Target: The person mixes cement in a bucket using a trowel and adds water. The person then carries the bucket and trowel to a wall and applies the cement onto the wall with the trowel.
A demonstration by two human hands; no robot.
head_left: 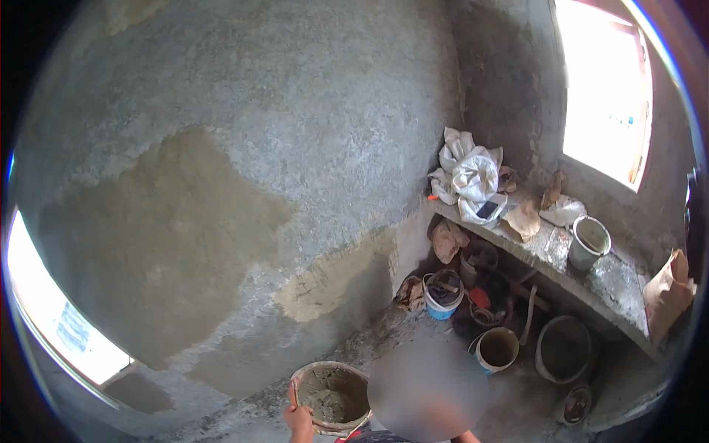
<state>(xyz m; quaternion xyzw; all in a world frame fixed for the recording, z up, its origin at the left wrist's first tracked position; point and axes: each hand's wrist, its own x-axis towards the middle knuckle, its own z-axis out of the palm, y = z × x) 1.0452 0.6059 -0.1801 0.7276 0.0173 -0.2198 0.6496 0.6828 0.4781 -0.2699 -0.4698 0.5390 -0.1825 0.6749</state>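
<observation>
Left hand [298, 417] is on the mortar bucket [354, 389], bottom of frame, just left of centre. Fingers closed over its left side at the rim, so the grip is off-centre: most of the bucket lies up and to the right of my hand in frame. Mouth is round, opening up towards me, so no real long axis to line up with. A thin wire handle [363, 423] seems to run along the lower right of the rim, on the side away from my left hand.

Grey mortar [330, 399] sits inside, lumpy, surface below the rim.

Right hand [442, 418] is at bottom centre-right, lost in a blurred oval. Can't tell if it's wide, narrow or holding something. It's to the right of the bucket, apart from the rim as far as the blur lets me judge. So the bucket lies between my hands, left clearly nearer since it's touching.

Around it: plastered wall [336, 140] fills left and upper centre, patchy; pale floor bucket [497, 348] just above and right of the blur; bench [546, 266] slants through the right, with a grey bucket [585, 258] on top, well apart from both hands
</observation>
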